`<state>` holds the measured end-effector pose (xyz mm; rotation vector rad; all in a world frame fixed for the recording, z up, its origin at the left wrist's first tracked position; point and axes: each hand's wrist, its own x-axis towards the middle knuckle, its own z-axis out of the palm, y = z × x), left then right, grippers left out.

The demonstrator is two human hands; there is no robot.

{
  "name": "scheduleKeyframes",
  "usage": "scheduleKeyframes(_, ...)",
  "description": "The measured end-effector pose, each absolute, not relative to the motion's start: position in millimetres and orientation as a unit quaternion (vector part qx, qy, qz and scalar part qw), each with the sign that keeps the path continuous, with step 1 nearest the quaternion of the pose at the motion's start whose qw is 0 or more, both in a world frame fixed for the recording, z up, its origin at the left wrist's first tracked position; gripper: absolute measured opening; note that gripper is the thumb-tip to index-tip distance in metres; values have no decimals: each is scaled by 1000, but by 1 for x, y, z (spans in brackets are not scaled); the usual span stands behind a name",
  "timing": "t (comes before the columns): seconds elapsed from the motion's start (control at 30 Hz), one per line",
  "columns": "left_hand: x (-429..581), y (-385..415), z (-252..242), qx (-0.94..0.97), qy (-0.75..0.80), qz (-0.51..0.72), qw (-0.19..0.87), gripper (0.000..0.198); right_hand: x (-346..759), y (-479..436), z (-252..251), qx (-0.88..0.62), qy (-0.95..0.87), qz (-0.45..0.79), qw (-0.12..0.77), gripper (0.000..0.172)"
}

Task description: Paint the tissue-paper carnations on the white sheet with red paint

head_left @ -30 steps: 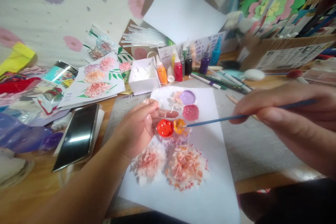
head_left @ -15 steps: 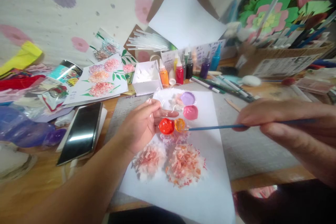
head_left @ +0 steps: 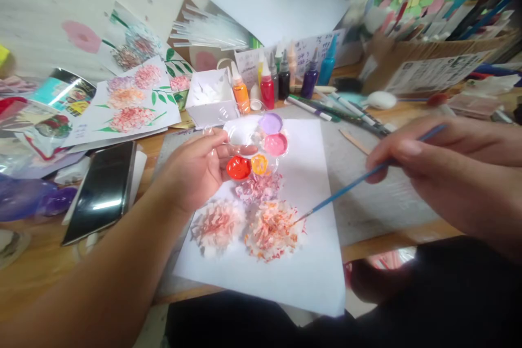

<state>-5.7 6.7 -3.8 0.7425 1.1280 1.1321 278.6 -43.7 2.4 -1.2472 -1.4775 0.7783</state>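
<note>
My left hand [head_left: 204, 166] grips a clear plastic paint palette [head_left: 240, 133] by its left side, above the paper. Its wells hold red, orange-yellow, pink and lilac paint. Between the fingers and thumb of my right hand [head_left: 432, 168] is a thin blue paintbrush [head_left: 346, 189], slanting down to the left. The brush tip meets the right side of an orange-flecked ruffled flower [head_left: 273, 231]. To its left lies a pale pink ruffled flower [head_left: 218, 227]. Behind them, a pinkish-purple flower [head_left: 259, 186] is partly under the palette. All three rest on a white sheet of paper [head_left: 293, 288].
Paint bottles [head_left: 267, 87] stand at the back beside a white box [head_left: 210, 98]. Painted flower cards [head_left: 130, 103] lean at the left, with a phone [head_left: 101, 190] nearer me. Markers [head_left: 318, 107] lie behind the right hand; a cardboard box [head_left: 436, 73] holds brushes.
The brush has left the orange well of the palette and come down to the orange-flecked flower, tilting steeper. The whole view has shifted, with things appearing higher and further left.
</note>
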Motion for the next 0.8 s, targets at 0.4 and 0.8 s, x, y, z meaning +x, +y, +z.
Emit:
scheduleKeyframes(0.4,-4,7,-1,324,521,487,622,5,278,-38,2,-503,-630,357,471,19)
scheduleKeyframes(0.8,-4,7,0,330,514,483,628,6,273,-35,3,-507,-637,357,457,19)
